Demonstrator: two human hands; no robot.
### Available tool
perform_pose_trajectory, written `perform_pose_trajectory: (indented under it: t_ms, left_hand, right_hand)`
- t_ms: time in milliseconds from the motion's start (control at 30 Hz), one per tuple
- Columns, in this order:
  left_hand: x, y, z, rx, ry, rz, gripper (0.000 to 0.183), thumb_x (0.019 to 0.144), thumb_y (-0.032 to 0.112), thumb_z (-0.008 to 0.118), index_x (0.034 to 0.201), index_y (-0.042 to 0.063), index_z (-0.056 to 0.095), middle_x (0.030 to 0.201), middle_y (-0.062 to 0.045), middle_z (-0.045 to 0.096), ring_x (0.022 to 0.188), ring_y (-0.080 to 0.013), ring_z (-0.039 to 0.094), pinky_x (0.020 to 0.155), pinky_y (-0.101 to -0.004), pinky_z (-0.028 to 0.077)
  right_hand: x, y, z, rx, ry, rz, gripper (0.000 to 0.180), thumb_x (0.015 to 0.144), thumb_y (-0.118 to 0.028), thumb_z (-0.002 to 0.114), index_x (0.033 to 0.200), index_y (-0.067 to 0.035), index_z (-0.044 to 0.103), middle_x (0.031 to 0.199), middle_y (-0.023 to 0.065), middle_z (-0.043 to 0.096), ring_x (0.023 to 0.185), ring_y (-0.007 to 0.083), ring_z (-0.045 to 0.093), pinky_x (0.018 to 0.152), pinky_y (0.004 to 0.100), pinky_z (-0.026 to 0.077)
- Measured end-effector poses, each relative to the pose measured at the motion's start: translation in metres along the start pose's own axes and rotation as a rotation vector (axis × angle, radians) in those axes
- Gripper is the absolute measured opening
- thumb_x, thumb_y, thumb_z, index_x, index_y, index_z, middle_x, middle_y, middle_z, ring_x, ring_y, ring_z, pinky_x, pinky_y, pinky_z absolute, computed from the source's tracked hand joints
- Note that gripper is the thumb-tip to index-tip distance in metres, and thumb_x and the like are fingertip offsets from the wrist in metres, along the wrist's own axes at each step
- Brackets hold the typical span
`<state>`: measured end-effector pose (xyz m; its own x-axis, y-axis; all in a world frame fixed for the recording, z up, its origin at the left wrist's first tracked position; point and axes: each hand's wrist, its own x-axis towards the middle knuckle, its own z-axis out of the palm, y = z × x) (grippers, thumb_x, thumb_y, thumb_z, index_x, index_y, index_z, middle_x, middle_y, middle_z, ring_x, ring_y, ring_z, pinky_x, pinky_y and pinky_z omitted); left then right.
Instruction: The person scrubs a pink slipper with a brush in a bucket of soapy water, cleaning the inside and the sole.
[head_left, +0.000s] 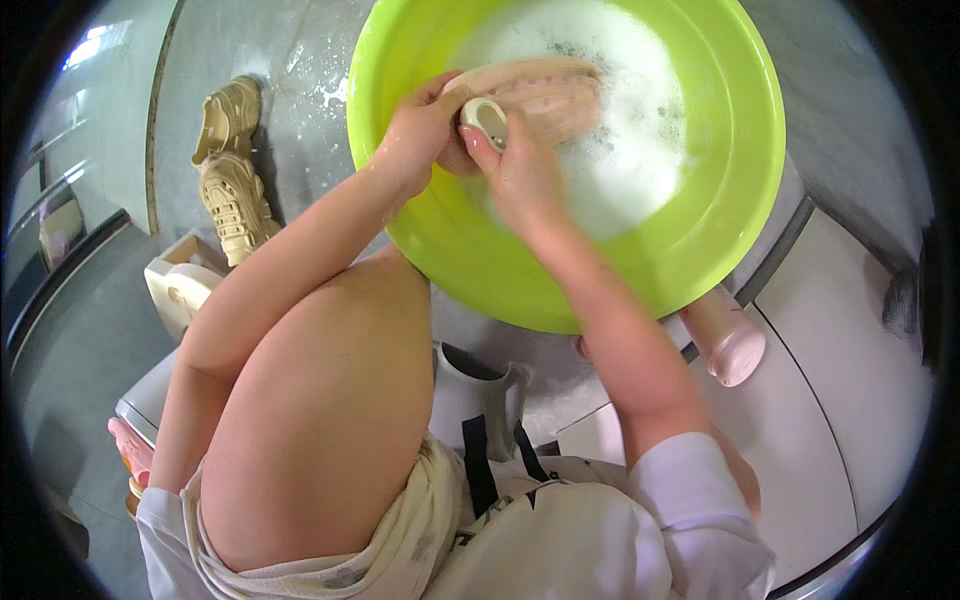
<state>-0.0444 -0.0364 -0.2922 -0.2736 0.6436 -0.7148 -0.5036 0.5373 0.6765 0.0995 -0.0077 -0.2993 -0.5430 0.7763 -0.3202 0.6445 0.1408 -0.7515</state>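
A wide lime-green plastic basin stands before me with foamy white suds in it. My left hand grips the near left end of a wet, pale pink shoe, held over the suds with its ridged side partly turned up. In my right hand is a white brush-like tool with an oval opening in its handle. The tool lies against the shoe near my left fingers; its working end is hidden.
A pair of tan chunky shoes lies on the wet grey floor to the left. Nearby is a cream box-like container. A grey pitcher-like vessel stands below the basin, and a pink bottle lies at the right.
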Motion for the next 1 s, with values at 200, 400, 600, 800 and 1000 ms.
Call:
perform_pose_trajectory:
  t_ms: [200,400,600,800,1000]
  left_hand:
    - [0.003,-0.011,-0.001,0.021,0.013,0.028,0.037,0.093,0.021,0.051,0.124,-0.001,0.053,0.112,-0.011,0.06,0.1,-0.0193,0.058,0.087,-0.0303,0.046]
    - [-0.004,-0.009,-0.002,0.037,0.007,-0.003,0.036,0.093,0.02,0.049,0.123,-0.001,0.054,0.112,-0.011,0.06,0.098,-0.0186,0.058,0.085,-0.0304,0.047]
    - [-0.006,-0.01,-0.004,0.009,-0.046,0.015,0.036,0.092,0.019,0.05,0.122,-0.001,0.054,0.11,-0.011,0.06,0.095,-0.0178,0.058,0.082,-0.0297,0.048]
    - [-0.002,-0.011,-0.003,-0.069,-0.069,0.011,0.035,0.09,0.019,0.054,0.12,-0.001,0.056,0.105,-0.011,0.062,0.094,-0.0182,0.059,0.081,-0.0301,0.048]
    - [-0.011,-0.001,0.005,-0.034,-0.016,0.001,0.04,0.091,0.026,0.057,0.121,-0.001,0.054,0.11,-0.012,0.061,0.099,-0.0182,0.058,0.086,-0.0302,0.046]
  right_hand:
    - [0.032,0.004,-0.047,0.316,0.119,0.384,0.044,0.09,-0.041,0.056,0.107,-0.001,0.054,0.086,0.0196,0.065,0.075,0.0311,0.065,0.07,0.0421,0.051]
    - [0.014,0.009,-0.033,-0.099,-0.028,0.12,0.051,0.089,-0.046,0.056,0.109,0.001,0.053,0.085,0.0222,0.066,0.076,0.0331,0.066,0.067,0.0447,0.051]
    - [-0.006,0.004,-0.016,-0.064,-0.025,-0.064,0.051,0.089,-0.044,0.055,0.106,0.004,0.055,0.089,0.0219,0.066,0.084,0.0374,0.064,0.073,0.0463,0.049]
    - [-0.003,0.006,-0.016,-0.042,0.006,0.068,0.056,0.09,-0.044,0.053,0.121,0.002,0.051,0.104,0.0259,0.062,0.095,0.0365,0.062,0.083,0.0428,0.048]
    - [0.032,0.026,-0.066,-0.005,-0.026,0.428,0.064,0.092,-0.051,0.049,0.115,0.009,0.049,0.095,0.0297,0.061,0.09,0.0385,0.062,0.082,0.0442,0.049]
